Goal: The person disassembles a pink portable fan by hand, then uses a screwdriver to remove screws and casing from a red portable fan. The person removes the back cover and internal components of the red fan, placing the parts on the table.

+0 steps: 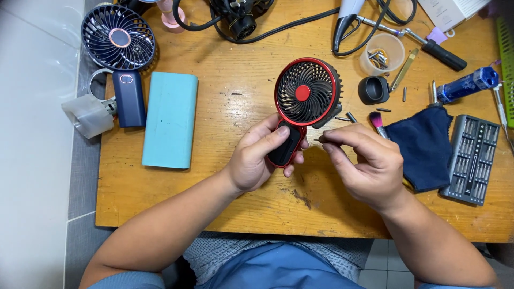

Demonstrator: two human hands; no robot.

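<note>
My left hand (258, 158) grips the handle of a small red and black handheld fan (304, 95), thumb lying across the black handle, fan head upright over the wooden table (214, 203). My right hand (364, 160) is just right of the handle, its thumb and forefinger pinched on a tiny dark screw or bit (321, 140) that points at the fan's handle.
A navy handheld fan (119, 48) and a light blue block (170, 120) lie at left. To the right are a dark blue cloth (423, 144), a grey bit set (471, 158), a blue screwdriver (467, 83), a black cap (373, 90), a clear cup of screws (381, 53), a small brush (377, 122), and loose screws. Cables run along the back.
</note>
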